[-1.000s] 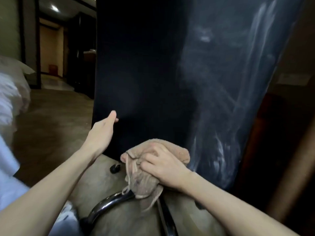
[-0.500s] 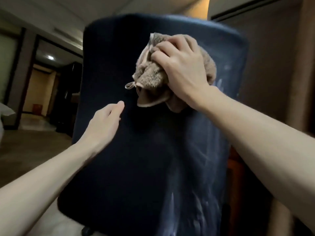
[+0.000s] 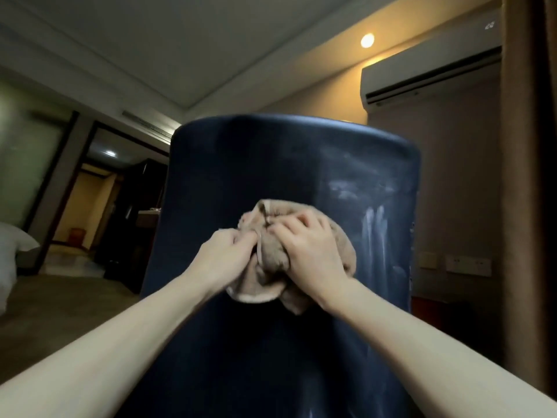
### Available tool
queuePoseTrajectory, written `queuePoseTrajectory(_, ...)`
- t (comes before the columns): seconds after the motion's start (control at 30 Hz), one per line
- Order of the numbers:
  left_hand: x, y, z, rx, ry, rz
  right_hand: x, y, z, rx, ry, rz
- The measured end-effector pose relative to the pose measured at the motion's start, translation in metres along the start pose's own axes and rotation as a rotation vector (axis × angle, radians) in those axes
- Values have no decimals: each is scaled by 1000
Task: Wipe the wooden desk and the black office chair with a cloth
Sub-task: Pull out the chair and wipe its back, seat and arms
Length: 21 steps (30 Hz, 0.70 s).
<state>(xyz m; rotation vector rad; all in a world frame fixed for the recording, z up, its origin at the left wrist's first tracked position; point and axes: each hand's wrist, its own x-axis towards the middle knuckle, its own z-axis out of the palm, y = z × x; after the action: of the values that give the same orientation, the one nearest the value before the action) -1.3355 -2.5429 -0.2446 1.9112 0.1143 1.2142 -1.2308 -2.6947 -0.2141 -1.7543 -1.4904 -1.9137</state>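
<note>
Beige cloth (image 3: pixel 268 267) sits bunched against the back of the black office chair (image 3: pixel 271 164), about mid-height. Right hand (image 3: pixel 310 254) curls over the wad, grip closed on it. Left hand (image 3: pixel 223 257) pinches the cloth's near edge. Step in hand, as judged: wiping the chair back, with 2 hands regathering the cloth. White streaks (image 3: pixel 373 230) lie just right of it, so the next move calls for firm passes there, toward the right edge. Open room left; curtain (image 3: pixel 527 176) near on the right. Desk not in view.
</note>
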Motion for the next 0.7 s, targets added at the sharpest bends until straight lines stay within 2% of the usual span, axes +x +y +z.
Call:
queuePoseTrajectory(0.13,-2,-9,-9,20,-109,-38,21,16,-15,-167,1,-301)
queuePoseTrajectory(0.2,1,-5,-12,-5,-75,-22,51,29,-36,-256,116,-415)
queuePoseTrajectory(0.27,6,3,-14,-27,8,-1,82,43,-59,-309,284,-379)
queuePoseTrajectory(0.33,8,15,-14,-8,55,16,111,58,-80,-360,358,-292)
queuePoseTrajectory(0.37,10,20,-14,10,67,28,124,66,-88,-378,313,-235)
queuePoseTrajectory(0.43,14,31,-12,26,89,58,142,82,-94,-398,116,-107)
queuePoseTrajectory(0.53,13,45,-8,-22,124,95,139,90,-82,-262,-173,64)
queuePoseTrajectory(0.6,9,48,-7,-58,145,113,120,87,-68,-170,-224,105)
queuePoseTrajectory(0.7,5,44,-8,-72,187,114,77,76,-50,-91,-218,71)
